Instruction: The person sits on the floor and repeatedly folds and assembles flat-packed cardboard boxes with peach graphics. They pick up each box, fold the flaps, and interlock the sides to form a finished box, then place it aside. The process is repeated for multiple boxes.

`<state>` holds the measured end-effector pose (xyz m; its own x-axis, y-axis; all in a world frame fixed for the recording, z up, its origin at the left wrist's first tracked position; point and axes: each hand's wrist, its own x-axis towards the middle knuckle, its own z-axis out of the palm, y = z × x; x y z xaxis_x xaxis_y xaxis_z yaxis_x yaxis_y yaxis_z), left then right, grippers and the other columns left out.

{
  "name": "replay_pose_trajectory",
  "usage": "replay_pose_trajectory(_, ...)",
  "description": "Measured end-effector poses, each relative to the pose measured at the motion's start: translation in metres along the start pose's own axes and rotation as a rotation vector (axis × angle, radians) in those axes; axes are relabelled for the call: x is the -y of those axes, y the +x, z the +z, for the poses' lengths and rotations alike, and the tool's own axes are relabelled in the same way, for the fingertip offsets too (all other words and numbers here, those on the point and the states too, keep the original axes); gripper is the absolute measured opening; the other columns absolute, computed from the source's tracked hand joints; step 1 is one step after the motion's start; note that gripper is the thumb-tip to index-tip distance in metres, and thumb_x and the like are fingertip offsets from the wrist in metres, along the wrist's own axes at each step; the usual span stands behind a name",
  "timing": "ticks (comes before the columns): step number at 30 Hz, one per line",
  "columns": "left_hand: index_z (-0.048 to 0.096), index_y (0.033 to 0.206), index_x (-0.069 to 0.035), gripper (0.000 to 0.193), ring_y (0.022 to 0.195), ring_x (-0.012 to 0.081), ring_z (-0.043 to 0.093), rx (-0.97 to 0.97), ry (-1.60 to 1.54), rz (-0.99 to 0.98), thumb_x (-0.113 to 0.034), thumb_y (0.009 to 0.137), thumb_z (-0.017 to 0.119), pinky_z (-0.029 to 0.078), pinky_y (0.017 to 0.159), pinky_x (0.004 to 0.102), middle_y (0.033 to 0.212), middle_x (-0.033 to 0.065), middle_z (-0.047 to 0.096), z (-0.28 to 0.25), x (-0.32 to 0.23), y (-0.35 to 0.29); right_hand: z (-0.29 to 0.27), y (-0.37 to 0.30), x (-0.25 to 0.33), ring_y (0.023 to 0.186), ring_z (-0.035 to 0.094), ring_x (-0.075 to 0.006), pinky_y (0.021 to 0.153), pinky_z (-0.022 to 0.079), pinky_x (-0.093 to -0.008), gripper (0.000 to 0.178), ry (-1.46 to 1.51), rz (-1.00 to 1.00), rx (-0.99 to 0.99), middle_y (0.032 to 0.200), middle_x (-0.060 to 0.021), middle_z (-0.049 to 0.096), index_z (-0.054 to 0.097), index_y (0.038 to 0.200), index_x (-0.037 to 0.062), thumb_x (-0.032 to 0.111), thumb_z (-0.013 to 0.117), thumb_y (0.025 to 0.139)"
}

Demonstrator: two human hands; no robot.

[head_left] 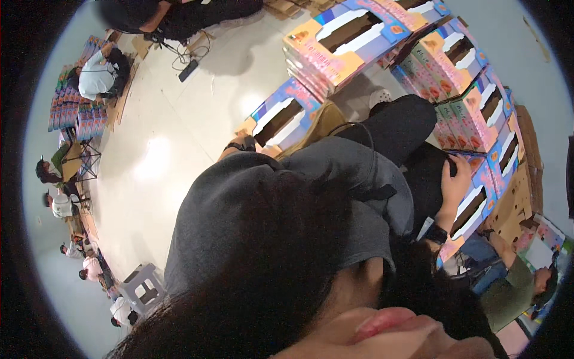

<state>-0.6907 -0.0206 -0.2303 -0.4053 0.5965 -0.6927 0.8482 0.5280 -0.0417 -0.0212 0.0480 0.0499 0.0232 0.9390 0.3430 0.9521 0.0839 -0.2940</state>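
Pale glossy floor (173, 119) extends to the far left, where other people sit among flat cartons. Right hand (455, 179): fingers spread flat, palm pressed on the top of a pink-and-blue windowed carton (478, 203) at the right, beside the black trouser leg (400, 128). Left hand (236, 148): mostly hidden behind the grey shirt (251, 203), wrist with dark watch visible, touching a second windowed carton (281, 116); its opening cannot be determined. Stacked cartons (460, 78) of the same kind line the far right; their contents are not discernible

Glossy pale floor (161, 143), grey stool (142, 288), perhaps overhead lighting.
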Motion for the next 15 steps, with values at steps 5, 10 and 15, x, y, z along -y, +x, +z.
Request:
replay_pose_trajectory(5, 0.053, 0.127, -0.007, 0.06, 0.116, 0.0369, 0.056, -0.063, -0.129, -0.076, -0.044, 0.082, 0.068, 0.048, 0.092, 0.0471, 0.129, 0.0229, 0.054, 0.073, 0.001, -0.007, -0.007, -0.012, -0.002, 0.126, 0.048, -0.0375, 0.109, 0.033, -0.0441, 0.041, 0.063, 0.058, 0.025, 0.134, -0.0219, 0.053, 0.06, 0.125, 0.0041, 0.02, 0.066, 0.087)
replay_pose_trajectory(10, 0.029, 0.146, -0.011, 0.093, 0.135, 0.0419, 0.035, 0.047, -0.06, 0.195, -0.049, 0.074, 0.075, 0.04, 0.103, 0.0547, 0.151, 0.0216, 0.029, 0.102, -0.039, 0.03, -0.005, -0.019, 0.0, 0.128, 0.046, -0.0387, 0.109, 0.032, -0.0442, 0.046, 0.025, 0.114, -0.028, 0.136, -0.0237, 0.05, 0.057, 0.13, 0.0049, 0.022, 0.067, 0.088)
replay_pose_trajectory(15, 0.032, 0.146, -0.01, 0.103, 0.135, 0.0394, 0.038, -0.103, -0.172, 0.312, -0.049, 0.065, 0.082, 0.04, 0.106, 0.049, 0.146, 0.021, 0.038, 0.086, -0.089, 0.057, 0.0, -0.012, 0.004, 0.126, 0.048, -0.0382, 0.108, 0.034, -0.0436, 0.045, -0.035, 0.14, -0.044, 0.131, -0.0226, 0.054, 0.059, 0.127, 0.0056, 0.024, 0.068, 0.086)
